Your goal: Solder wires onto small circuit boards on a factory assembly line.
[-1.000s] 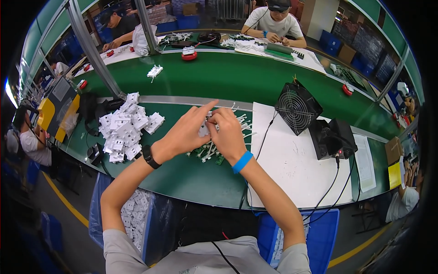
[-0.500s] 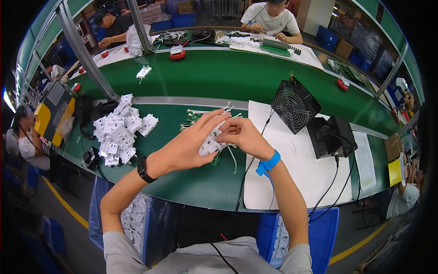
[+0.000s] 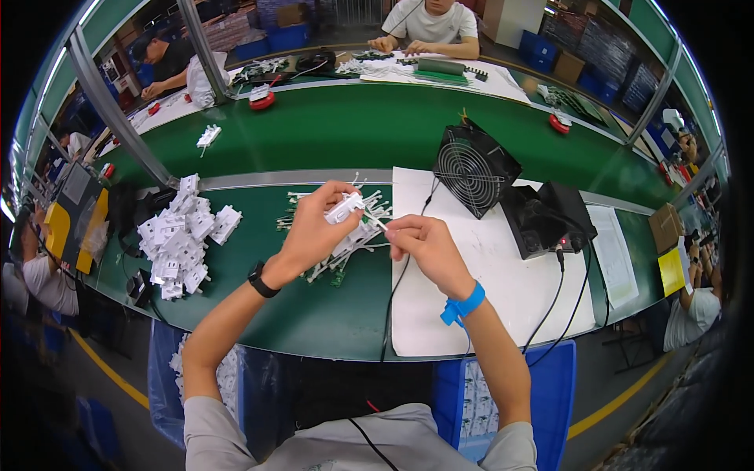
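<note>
My left hand (image 3: 312, 232) is closed around a small white plastic housing (image 3: 344, 208). A white cable (image 3: 377, 222) runs from the housing toward my right hand (image 3: 426, 250), whose thumb and fingers pinch its end. Beneath and beside my hands lies a heap of white cables with small green circuit boards (image 3: 363, 237), partly hidden by my left hand. To the left, a pile of white plastic housings (image 3: 174, 245) rests on the green table (image 3: 259, 314).
A black fan (image 3: 476, 169) and a black power box (image 3: 542, 220) stand on a white sheet (image 3: 487, 290) at right. Beyond a metal rail runs a green conveyor belt (image 3: 338, 129) carrying white parts. Blue bins (image 3: 561, 392) sit below the table edge. People work across the belt.
My hands have come apart a little, and the white cable now stretches between them. The whole view has shifted, so the table things appear further left.
</note>
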### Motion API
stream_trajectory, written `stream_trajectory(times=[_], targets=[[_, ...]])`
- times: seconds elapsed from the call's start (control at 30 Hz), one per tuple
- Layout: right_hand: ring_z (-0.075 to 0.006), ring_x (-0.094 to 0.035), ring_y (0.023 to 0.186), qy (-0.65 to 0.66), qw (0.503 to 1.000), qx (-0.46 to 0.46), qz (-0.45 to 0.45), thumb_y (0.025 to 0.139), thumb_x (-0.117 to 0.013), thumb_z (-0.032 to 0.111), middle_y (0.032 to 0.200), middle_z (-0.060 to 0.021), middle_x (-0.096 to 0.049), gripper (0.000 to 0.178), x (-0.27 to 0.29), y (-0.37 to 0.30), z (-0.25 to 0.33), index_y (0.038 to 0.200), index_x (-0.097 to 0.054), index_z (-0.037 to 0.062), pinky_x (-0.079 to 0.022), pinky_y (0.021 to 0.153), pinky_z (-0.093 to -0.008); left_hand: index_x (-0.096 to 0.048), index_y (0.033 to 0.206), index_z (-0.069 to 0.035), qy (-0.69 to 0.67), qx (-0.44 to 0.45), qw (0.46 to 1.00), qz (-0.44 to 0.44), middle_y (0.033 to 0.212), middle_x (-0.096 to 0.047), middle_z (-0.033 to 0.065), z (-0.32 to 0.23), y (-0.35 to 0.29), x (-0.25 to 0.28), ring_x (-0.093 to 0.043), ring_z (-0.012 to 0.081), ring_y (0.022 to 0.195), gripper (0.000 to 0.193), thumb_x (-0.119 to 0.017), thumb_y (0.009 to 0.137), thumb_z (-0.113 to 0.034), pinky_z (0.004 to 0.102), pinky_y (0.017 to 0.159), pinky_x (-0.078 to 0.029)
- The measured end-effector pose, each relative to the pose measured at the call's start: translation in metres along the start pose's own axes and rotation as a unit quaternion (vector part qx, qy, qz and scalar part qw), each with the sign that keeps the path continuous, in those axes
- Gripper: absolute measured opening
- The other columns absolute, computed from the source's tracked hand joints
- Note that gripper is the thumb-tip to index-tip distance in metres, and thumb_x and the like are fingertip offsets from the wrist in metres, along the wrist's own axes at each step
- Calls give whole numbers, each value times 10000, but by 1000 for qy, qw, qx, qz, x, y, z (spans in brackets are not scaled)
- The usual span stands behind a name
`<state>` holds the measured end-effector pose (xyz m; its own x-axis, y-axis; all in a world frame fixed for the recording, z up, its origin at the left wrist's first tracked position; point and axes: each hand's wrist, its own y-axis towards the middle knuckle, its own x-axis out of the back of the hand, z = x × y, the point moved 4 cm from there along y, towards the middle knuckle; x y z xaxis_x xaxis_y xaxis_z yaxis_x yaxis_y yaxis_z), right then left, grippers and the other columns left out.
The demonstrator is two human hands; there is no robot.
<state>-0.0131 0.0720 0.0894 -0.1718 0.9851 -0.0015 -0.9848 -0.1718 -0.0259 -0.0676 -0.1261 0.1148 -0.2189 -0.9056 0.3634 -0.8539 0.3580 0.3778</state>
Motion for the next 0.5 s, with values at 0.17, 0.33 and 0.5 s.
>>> stream_trajectory(times=[0.17,0.33,0.5], targets=[[-260,-691,645,-184,945,194,-187,933,-646,45,709,-182,-682,109,-4,-23,12,977,-690,-44,-506,606,-372,-562,1159,31,-58,47,996,-39,885,-683,89,27,18,-55,-633,114,800,314,-714,918,-102,287,677,-507],[-442,-665,737,-286,926,155,-191,942,-633,78,758,-247,-676,166,3,-34,-14,1058,-686,-29,-524,674,-486,-596,1217,39,-157,111,980,47,1012,-692,115,39,22,-111,-643,119,876,389,-752,886,-95,262,729,-515],[-141,-684,789,-220,956,102,-163,963,-659,63,874,-98,-716,289,47,-73,-21,1230,-677,-45,-565,751,-313,-591,1338,51,-124,115,977,134,944,-755,110,48,20,-123,-691,122,843,517,-764,869,-81,267,741,-527]])
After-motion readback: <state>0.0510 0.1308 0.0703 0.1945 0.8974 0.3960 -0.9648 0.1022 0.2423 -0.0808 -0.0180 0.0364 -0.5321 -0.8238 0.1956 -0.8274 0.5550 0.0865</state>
